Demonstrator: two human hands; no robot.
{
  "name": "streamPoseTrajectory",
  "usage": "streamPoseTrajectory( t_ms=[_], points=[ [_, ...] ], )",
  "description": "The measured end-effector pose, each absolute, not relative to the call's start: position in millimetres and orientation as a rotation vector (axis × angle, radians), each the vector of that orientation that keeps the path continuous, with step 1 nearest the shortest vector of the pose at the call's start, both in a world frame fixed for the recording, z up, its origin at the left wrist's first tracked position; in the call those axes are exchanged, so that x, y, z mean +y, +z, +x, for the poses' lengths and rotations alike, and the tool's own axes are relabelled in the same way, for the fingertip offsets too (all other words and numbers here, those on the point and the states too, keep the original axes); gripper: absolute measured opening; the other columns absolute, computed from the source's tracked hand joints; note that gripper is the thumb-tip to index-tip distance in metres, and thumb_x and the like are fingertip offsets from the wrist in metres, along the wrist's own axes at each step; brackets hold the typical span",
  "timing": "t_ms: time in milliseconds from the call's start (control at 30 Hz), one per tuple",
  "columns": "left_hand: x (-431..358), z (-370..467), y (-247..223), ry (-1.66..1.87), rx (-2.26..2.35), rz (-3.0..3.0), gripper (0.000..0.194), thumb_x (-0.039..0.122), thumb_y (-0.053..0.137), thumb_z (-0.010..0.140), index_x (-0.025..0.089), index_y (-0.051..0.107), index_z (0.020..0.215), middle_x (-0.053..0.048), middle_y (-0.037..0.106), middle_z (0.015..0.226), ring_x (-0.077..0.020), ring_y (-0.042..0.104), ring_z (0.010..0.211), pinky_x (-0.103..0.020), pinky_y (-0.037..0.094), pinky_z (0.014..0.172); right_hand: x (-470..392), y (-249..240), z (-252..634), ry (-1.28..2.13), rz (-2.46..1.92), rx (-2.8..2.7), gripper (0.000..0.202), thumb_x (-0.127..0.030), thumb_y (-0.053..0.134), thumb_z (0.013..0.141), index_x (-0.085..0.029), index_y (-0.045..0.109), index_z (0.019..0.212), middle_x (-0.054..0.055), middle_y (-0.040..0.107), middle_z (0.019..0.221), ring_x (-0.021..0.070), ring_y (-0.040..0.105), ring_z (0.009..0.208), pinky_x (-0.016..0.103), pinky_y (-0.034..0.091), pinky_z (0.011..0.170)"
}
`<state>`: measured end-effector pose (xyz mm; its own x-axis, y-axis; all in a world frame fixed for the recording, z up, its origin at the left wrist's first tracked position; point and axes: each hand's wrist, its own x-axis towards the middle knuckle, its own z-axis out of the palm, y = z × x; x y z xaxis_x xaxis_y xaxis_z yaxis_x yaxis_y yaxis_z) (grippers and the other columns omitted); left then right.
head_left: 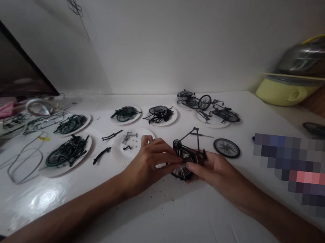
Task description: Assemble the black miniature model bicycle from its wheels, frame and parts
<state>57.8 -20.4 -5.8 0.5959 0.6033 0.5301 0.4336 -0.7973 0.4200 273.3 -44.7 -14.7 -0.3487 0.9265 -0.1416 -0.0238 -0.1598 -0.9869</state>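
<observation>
A small black model bicycle frame point(194, 140) with one spoked wheel point(181, 170) fitted in it is held just above the white table. My right hand point(214, 169) grips it from the right, thumb near the wheel's hub. The fingertips of my left hand point(155, 157) pinch at the hub from the left; whether a tiny part sits between them is hidden. A loose spoked wheel point(226, 148) lies to the right. Behind the frame is a thin screwdriver-like rod point(204, 135). Left of my hands, a paper plate point(118, 148) carries small parts.
Two curved black pieces point(102, 155) lie left of the plate. More paper plates point(89, 144) with model bicycle parts stand left and behind. Tiny specks point(163, 204) are scattered before my hands. Wire loops point(26, 161) lie at left; a yellow-green pot point(284, 91) stands at back right.
</observation>
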Motion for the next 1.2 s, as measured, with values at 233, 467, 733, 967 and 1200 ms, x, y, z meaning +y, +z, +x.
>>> streamPoseTrajectory(
  t_ms=[233,467,733,967,1200],
  points=[
    [-18.1,57.0,-9.6,0.927,0.893,2.496,0.011,0.03,0.065,0.093,0.028,0.073,0.099,0.0,0.072,0.095,-0.0171,0.06,0.086,-0.037,0.03,0.083,-44.7,-14.1,272.5,1.631,-1.125,-1.339,0.04,-0.036,0.068,0.086,-0.021,0.062,0.123,0.008,0.068,0.121,0.0228,0.066,0.102,0.036,0.06,0.08],
    [-17.6,55.3,-6.3,0.897,0.869,2.478,0.013,0.026,0.068,0.09,0.028,0.074,0.102,-0.001,0.068,0.096,-0.0164,0.059,0.088,-0.036,0.031,0.083,-45.5,-15.3,274.8,1.642,-1.119,-1.36,0.036,-0.037,0.068,0.087,-0.021,0.063,0.119,0.006,0.071,0.114,0.0189,0.068,0.092,0.033,0.059,0.077],
    [-18.3,56.2,-5.1,0.924,0.862,2.452,0.012,0.027,0.068,0.09,0.028,0.074,0.101,-0.001,0.07,0.096,-0.0166,0.06,0.087,-0.038,0.032,0.082,-45.7,-12.7,274.3,1.663,-1.088,-1.352,0.034,-0.036,0.069,0.086,-0.021,0.065,0.117,0.007,0.07,0.115,0.0188,0.067,0.093,0.032,0.059,0.076],
    [-18.9,54.7,-5.5,0.966,0.876,2.402,0.012,0.028,0.07,0.088,0.028,0.074,0.099,-0.002,0.07,0.096,-0.0179,0.06,0.087,-0.039,0.032,0.082,-46.1,-11.7,274.9,1.717,-1.052,-1.302,0.037,-0.035,0.069,0.086,-0.019,0.063,0.119,0.009,0.068,0.118,0.0177,0.067,0.091,0.032,0.06,0.075],
    [-18.6,54.7,-5.3,0.98,0.869,2.393,0.01,0.029,0.072,0.087,0.029,0.075,0.096,-0.002,0.07,0.095,-0.0182,0.059,0.088,-0.039,0.032,0.082,-45.4,-12.9,275.8,1.726,-1.057,-1.31,0.041,-0.036,0.069,0.086,-0.02,0.061,0.123,0.009,0.069,0.115,0.0177,0.067,0.089,0.033,0.06,0.076]
  ],
)
